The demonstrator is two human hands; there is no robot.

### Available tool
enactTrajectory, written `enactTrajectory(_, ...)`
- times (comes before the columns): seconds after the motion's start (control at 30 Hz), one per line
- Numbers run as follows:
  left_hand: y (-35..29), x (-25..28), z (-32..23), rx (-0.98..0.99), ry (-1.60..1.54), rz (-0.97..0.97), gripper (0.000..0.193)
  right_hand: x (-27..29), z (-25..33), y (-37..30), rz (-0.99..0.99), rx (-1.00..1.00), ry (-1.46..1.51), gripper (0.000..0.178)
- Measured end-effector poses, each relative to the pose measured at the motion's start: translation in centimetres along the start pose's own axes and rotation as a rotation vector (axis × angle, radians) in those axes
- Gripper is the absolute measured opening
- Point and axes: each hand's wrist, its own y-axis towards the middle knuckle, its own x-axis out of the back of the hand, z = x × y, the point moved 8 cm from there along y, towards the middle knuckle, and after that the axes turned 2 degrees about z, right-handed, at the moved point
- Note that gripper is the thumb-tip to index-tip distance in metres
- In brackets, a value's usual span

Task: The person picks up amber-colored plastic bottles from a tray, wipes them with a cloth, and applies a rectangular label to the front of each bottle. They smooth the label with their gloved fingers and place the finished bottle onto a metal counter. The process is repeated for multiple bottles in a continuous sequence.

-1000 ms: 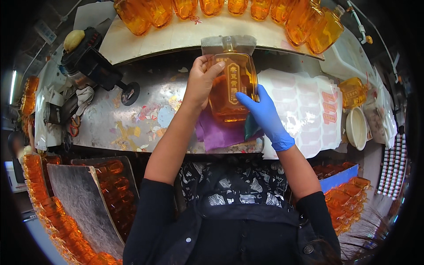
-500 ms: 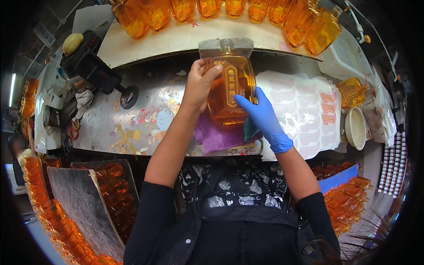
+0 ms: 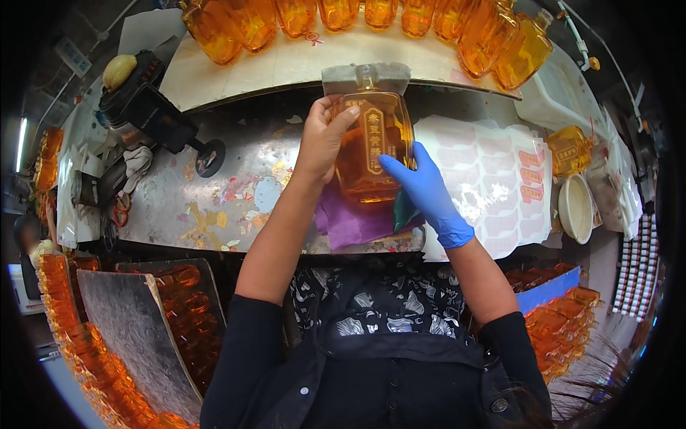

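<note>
An amber glass bottle (image 3: 351,154) with a gold printed panel lies face up in front of me, its neck at the far end against a grey padded block (image 3: 339,74). My bare left hand (image 3: 326,136) grips its upper left side, the thumb flat on the face. On the lower right side, my blue-gloved right hand (image 3: 426,189) holds on, thumb tip touching the face beside the panel; its other fingers are partly hidden. Beneath the bottle is a purple cloth (image 3: 350,223). A dark green piece of cloth (image 3: 404,212) shows beside the gloved hand.
Several amber bottles (image 3: 379,13) line the board (image 3: 236,75) at the back. Label sheets (image 3: 493,214) lie right, near an amber bottle (image 3: 569,150) and a white bowl (image 3: 574,209). A black device (image 3: 146,104) and scissors (image 3: 120,209) are left. Bottle racks flank me.
</note>
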Motion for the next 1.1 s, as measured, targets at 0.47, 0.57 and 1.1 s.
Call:
enactTrajectory(0.47, -4.4, -0.3, 0.5, 0.183, 0.126, 0.051, 0.086, 4.8, -5.2, -1.6, -0.089, -0.344, 0.715, 0.049)
enactTrajectory(0.57, -4.9, -0.5, 1.5, 0.106, 0.242, 0.086, 0.096, 5.2, -3.2, -1.8, -0.059, -0.163, 0.755, 0.035)
enactTrajectory(1.1, -5.7, -0.9, 1.0, 0.114, 0.214, 0.093, 0.075, -1.7, 15.1, 3.8, 0.042, 1.207, -0.92, 0.014)
